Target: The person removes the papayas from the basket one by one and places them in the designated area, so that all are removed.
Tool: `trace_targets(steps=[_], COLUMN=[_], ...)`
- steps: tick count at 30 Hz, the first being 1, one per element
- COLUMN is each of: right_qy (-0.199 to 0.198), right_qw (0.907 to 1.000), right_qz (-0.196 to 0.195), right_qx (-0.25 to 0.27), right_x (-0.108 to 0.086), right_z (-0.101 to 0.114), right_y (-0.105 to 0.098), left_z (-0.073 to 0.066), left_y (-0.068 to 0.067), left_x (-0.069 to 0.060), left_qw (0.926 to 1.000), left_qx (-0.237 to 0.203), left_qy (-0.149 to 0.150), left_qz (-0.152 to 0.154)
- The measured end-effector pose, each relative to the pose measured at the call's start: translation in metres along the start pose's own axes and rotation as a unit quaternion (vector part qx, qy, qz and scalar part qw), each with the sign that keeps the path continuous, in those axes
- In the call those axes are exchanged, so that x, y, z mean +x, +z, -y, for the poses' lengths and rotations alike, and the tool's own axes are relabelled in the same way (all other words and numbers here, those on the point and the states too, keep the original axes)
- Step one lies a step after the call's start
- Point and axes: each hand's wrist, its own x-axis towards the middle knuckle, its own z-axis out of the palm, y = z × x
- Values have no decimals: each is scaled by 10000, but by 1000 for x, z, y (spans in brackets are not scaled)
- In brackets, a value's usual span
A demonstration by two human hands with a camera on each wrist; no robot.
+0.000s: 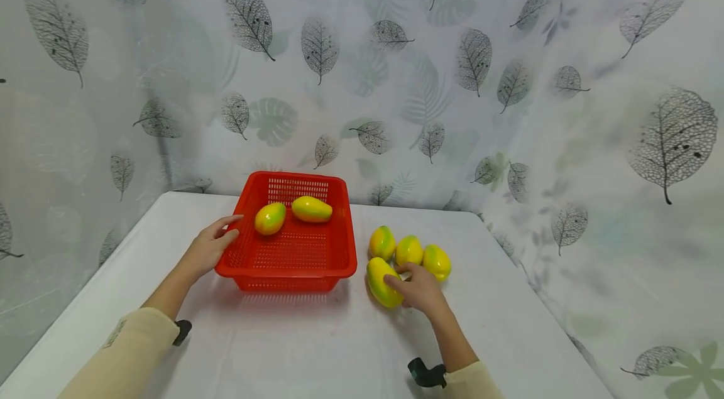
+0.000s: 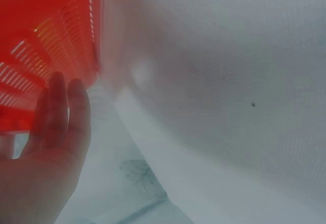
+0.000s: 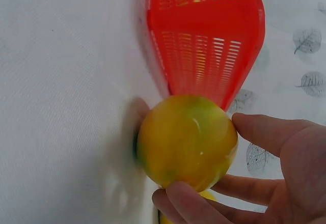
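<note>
The red basket (image 1: 285, 254) stands on the white table with two yellow-green fruits, one left (image 1: 270, 218) and one right (image 1: 312, 209), inside. My left hand (image 1: 208, 250) rests at the basket's left rim, fingers fairly straight; in the left wrist view the hand (image 2: 53, 137) lies along the basket's slotted wall (image 2: 61, 35). Just right of the basket, my right hand (image 1: 417, 289) pinches a yellow-green fruit (image 1: 384, 283) between thumb and fingers. The right wrist view shows this fruit (image 3: 187, 142) between the thumb and fingers of the hand (image 3: 275, 168), close to the table surface.
Behind the right hand, three more fruits, at left (image 1: 382, 242), middle (image 1: 409, 251) and right (image 1: 437, 262), sit in a row on the white table (image 1: 294, 349). A leaf-patterned curtain (image 1: 362, 72) hangs behind and beside the table.
</note>
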Motion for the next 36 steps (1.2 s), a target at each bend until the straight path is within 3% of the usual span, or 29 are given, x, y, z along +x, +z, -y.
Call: trace_targets(steps=[6,10,14,22,28,36], right_qy=[76,23,-316,-1213,-1436,-1595], right_qw=[9996,9976,9945,9871,9825,9808], right_qz=[-147,-326,-485,-554,-732,-826], right_qx=[-211,-616,-873,-888,-932,-759], right_x=[-3,-4,-4,-2,-2,5], right_z=[6,11,14,19,33,71], right_y=[2,3,5,11,9,-1], left_z=[-1,-1,-1,-1,-1,1], left_y=[0,0,0,0,0,1], left_x=[0,0,0,0,0,2], left_qw=[10000,10000,10000,10000,10000,10000], left_qx=[-36,-51,7,15,-22,-21], left_qy=[17,41,52,22,-12,6], left_qz=[-21,-23,-53,-67,-35,-38])
